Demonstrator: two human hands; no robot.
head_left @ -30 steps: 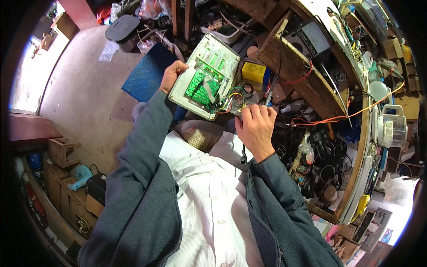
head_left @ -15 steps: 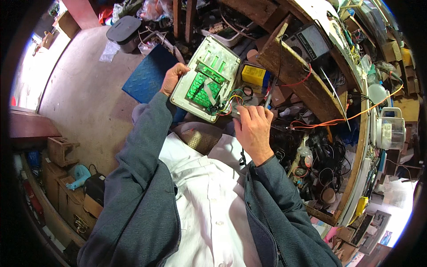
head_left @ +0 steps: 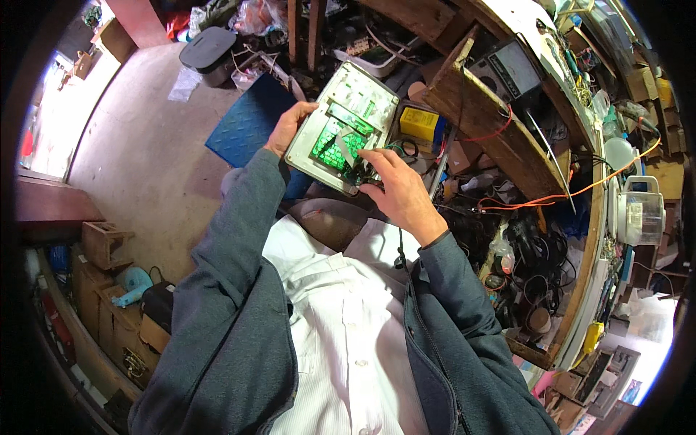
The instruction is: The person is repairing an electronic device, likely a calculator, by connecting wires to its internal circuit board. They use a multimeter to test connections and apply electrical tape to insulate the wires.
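Note:
A pale plastic housing [head_left: 354,85], its inside facing up, is tilted over my lap. Green circuit boards [head_left: 328,150] are mounted in it, with a grey ribbon cable [head_left: 344,145] lying across the larger one. My left hand [head_left: 290,127] is closed on the housing's left edge, thumb over the rim. At the lower right corner of the housing, my right hand [head_left: 406,194] curls its fingers around thin wires [head_left: 367,176] beside the board. The fingers hide most of these wires and their ends.
Beyond the housing stand a yellow and blue box [head_left: 420,123] and a wooden frame [head_left: 500,138]. A blue textured sheet [head_left: 250,119] lies to the left. Tangled black cables [head_left: 533,257] fill the right side, below an orange cord [head_left: 518,206]. A dark bin [head_left: 207,54] stands at the far left.
My right hand has moved up and left, from beside the housing to its lower right corner, covering the coloured wires. My left hand keeps its hold. The whole view has shifted slightly.

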